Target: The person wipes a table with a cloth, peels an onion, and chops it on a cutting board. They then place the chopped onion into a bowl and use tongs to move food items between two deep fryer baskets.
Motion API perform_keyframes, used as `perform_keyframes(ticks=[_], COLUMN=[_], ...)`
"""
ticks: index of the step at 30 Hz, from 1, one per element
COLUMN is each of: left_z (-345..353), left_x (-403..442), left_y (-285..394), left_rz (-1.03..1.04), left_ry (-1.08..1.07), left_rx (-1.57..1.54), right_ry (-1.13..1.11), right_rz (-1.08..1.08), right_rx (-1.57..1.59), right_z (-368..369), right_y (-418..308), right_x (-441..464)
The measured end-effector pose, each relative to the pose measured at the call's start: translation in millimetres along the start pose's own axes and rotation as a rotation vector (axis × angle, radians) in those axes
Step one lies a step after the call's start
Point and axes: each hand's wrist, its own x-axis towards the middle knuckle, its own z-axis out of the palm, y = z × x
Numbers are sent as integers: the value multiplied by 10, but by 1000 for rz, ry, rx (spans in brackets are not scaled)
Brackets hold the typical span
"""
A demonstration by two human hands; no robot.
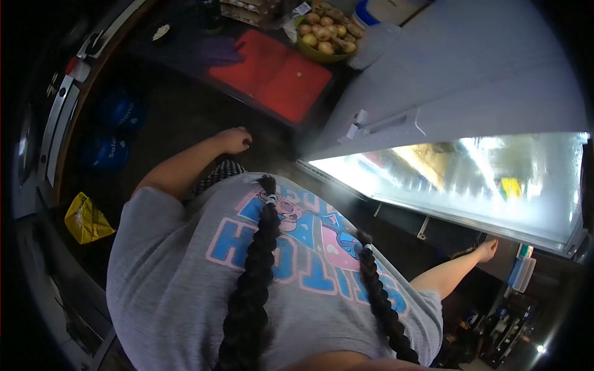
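Note:
Over the dark floor, below the counter edge, my left hand [234, 140] hangs with loosely curled fingers and nothing visible in it. My right hand [488, 249] is at the far right, closed, beside the lower edge of a lit, frosty refrigerator compartment [458, 170]. What it grips, if anything, is hidden. The white refrigerator door [476, 80] has a handle [393, 123] near the compartment. A yellow item [511, 187] shows inside, blurred by glare.
A red cutting board [272, 74] lies on the dark counter [179, 65], beside a green bowl of onions [325, 57]. Blue containers [111, 151] and a yellow bag [86, 218] are at the left. A blue-and-white item [523, 272] hangs at the right.

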Motion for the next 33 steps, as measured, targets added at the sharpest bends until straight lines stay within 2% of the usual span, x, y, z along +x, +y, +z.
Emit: perform_keyframes(ticks=[2,3,5,7,9,10,11,12,13,14,16,17,18,19,20,22,24,26,27,28,31,33], left_z=[-188,-317,-648,-1110,-1672,-1900,-2136,-2374,-2624,-2801,-3279,-3461,-3595,-3735,-3893,-4188,-4556,-4783,-4867,-4938,-5128,-5238], left_x=[-117,-166,-216,-206,-105,4,157,297,379,439,666,853,994,1143,1273,1434,1375,1355,1376,1434,1769,2182], left_y=[-349,-516,-858,-1196,-1523,-1712,-1925,-2098,-2224,-2297,-2658,-2912,-3092,-3284,-3411,-3512,-3248,-3047,-2996,-3002,-3033,-3085], left_rz=[-56,-60,-146,-192,-252,-237,-252,-260,-230,-256,-260,-118,24,47,119,210,309,385,446,431,506,537], left_ry=[188,190,400,441,576,568,609,647,631,607,566,607,636,610,574,509,619,581,572,428,266,261], left_rx=[29,38,64,92,101,131,139,141,175,147,140,156,157,163,173,188,92,55,8,-7,-38,-72], right_ry=[324,500,768,816,623,393,50,-252,-585,-785,-1105,-1336,-1275,-1370,-1390,-1366,-1179,-1045,-1045,-1045,-983,-980], right_rz=[-143,-199,-65,11,309,360,340,485,851,705,254,225,237,14,474,148,28,73,89,105,39,-21], right_rx=[-18,-34,93,79,103,144,538,755,978,647,-71,-69,86,238,468,260,209,286,252,218,302,276], right_z=[-264,-322,-240,119,478,744,1004,1256,1342,1270,1197,1227,1306,1266,1622,1926,2254,2282,2451,2605,2985,3462], right_y=[-240,-416,-886,-762,-718,-681,-432,-330,-509,-1159,-2217,-3034,-3667,-4196,-4185,-4852,-5294,-6138,-6226,-6299,-6746,-6734], right_x=[-602,-918,-1674,-2400,-3532,-4159,-4892,-5688,-6350,-6776,-7711,-7853,-8007,-7974,-8311,-8270,-8247,-7974,-7972,-7965,-7796,-7735])
